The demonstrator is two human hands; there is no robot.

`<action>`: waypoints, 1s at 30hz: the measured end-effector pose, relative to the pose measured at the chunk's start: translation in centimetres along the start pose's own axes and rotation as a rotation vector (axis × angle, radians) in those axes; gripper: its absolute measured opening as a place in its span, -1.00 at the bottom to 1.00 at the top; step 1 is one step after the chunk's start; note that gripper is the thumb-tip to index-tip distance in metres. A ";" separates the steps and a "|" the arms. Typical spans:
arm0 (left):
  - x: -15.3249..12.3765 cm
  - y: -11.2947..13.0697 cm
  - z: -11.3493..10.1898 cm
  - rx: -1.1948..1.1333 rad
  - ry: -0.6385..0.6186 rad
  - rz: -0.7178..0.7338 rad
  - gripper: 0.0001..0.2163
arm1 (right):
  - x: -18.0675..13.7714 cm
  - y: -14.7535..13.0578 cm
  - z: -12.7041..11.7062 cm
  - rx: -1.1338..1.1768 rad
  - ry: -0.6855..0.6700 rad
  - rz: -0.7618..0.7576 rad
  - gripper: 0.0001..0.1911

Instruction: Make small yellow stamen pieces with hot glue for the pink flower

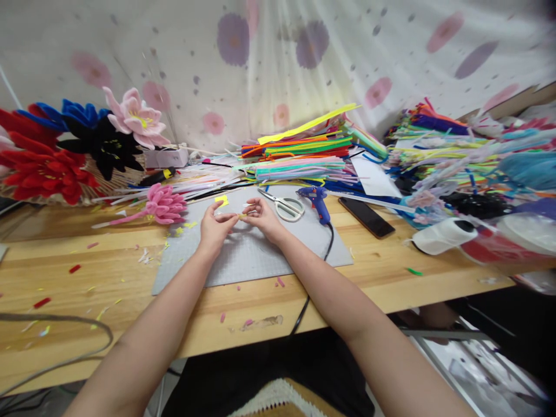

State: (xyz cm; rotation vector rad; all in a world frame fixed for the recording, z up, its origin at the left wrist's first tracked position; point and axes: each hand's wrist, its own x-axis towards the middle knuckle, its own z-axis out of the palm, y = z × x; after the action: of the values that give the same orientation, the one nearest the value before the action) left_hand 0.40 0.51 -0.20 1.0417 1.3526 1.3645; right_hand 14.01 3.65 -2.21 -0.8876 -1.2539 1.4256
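Both my hands meet over a grey cutting mat (256, 255) on the wooden table. My left hand (215, 225) and my right hand (260, 215) each pinch an end of a small yellow piece (240, 216), held just above the mat. The fingers of both hands are closed round it. A yellow scrap (222, 200) lies on the mat just beyond my left hand. White-handled scissors (284, 205) and a blue glue gun (317, 200) lie right of my right hand.
A pink pipe-cleaner flower (163, 204) lies left of the mat. Red, blue, black and pink flowers (65, 150) fill a basket at far left. Stacks of coloured pipe cleaners (304, 153) line the back. A black phone (366, 216) and a white device (441, 236) sit at right.
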 end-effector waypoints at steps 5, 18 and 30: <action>-0.1 0.2 0.0 0.006 0.027 -0.005 -0.32 | 0.1 0.0 0.1 -0.006 -0.030 -0.029 -0.52; -0.3 0.6 0.3 -0.015 0.035 -0.050 -0.34 | 0.2 0.0 0.3 -0.010 -0.002 -0.048 -0.53; -0.5 0.9 0.2 -0.043 0.029 -0.067 -0.38 | 0.1 -0.1 0.4 0.004 0.034 -0.043 -0.57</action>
State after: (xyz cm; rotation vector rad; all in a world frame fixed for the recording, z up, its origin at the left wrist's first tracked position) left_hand 0.70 0.15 0.74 0.9434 1.3611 1.3580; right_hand 13.68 3.63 -2.03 -0.8742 -1.2371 1.3731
